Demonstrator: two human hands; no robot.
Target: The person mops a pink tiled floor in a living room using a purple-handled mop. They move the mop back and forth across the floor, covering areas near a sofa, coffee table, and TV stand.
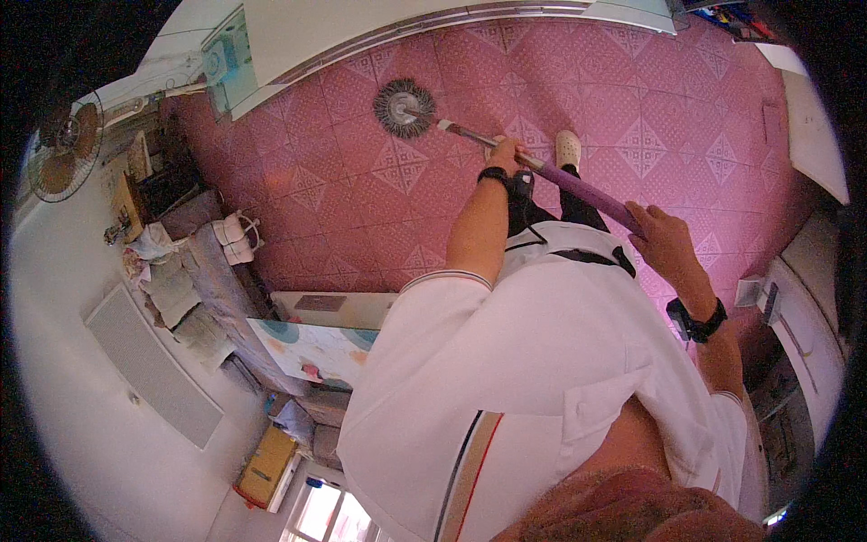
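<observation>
A round mop head [383, 112] with grey strands and a pale centre rests on the pink tiled floor [325, 223]. Its pole [589, 190] slants towards me, with a purple grip on the upper part and a metal-looking lower part. My left hand [506, 156] is wrapped around the lower part of the pole, a dark band on its wrist. Higher up, my right hand [660, 234] grasps the purple grip near its end; a black watch is on that wrist. Between the pole's pale collar and the mop head, the joint is hard to make out.
Ahead runs a long white cabinet or track edge [433, 34]. At left are a standing fan [68, 146], a cloth-covered sofa [217, 271] and a pink-and-white bundle [236, 238]. A coffee table [305, 345] stands beside me. White furniture [809, 129] lines the right.
</observation>
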